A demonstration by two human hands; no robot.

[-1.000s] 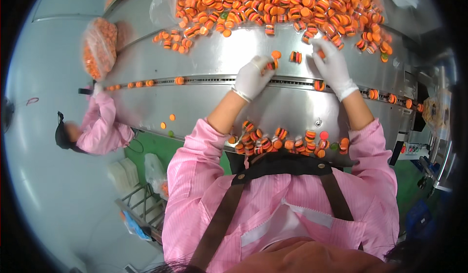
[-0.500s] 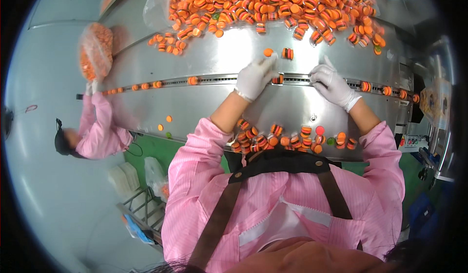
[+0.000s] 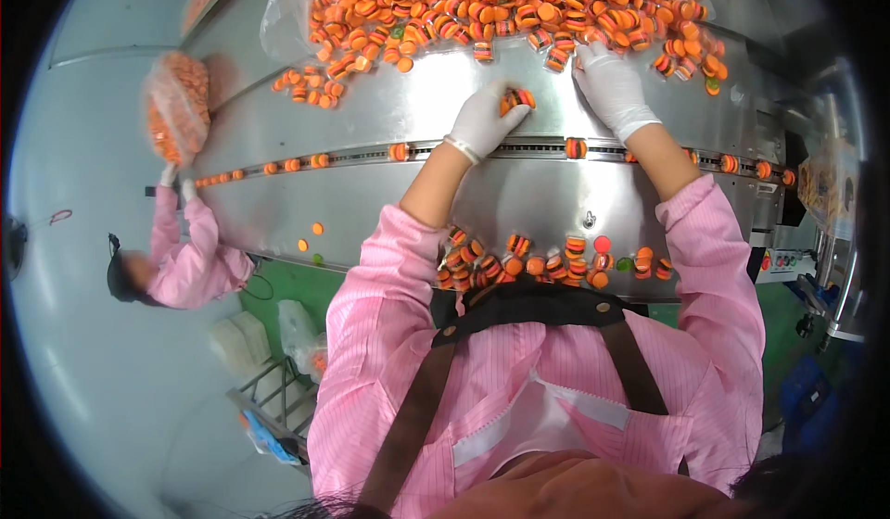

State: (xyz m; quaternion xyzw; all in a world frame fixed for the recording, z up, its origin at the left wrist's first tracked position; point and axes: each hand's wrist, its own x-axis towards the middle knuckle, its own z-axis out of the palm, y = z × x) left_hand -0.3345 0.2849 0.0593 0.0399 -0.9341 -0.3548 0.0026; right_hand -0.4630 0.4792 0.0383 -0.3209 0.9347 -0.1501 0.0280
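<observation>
White-gloved, my left hand [image 3: 482,122] closes its thumb and fingers around a burger-shaped candy [image 3: 517,102] just above the narrow conveyor [image 3: 528,146]. The candy has orange halves with dark and red layers; the palm may hide more pieces. My right hand [image 3: 610,88], also gloved, stretches to the near edge of the big candy pile [image 3: 519,5], its fingertips beside the lowest pieces. I see nothing held in it. Single candies sit spaced along the conveyor, one [image 3: 576,147] between my forearms and others partly behind my right wrist.
Several candies [image 3: 556,266] lie along the near table edge against my apron. A clear plastic bag [image 3: 287,18] spreads under the pile. At the far left a co-worker [image 3: 181,259] holds a bag of orange pieces [image 3: 178,102]. A machine with a control panel [image 3: 783,261] stands right.
My left hand has closed on candy from the tabletop beyond the conveyor. My right hand has moved from the conveyor out to the pile's edge. The candies on the conveyor have shifted right.
</observation>
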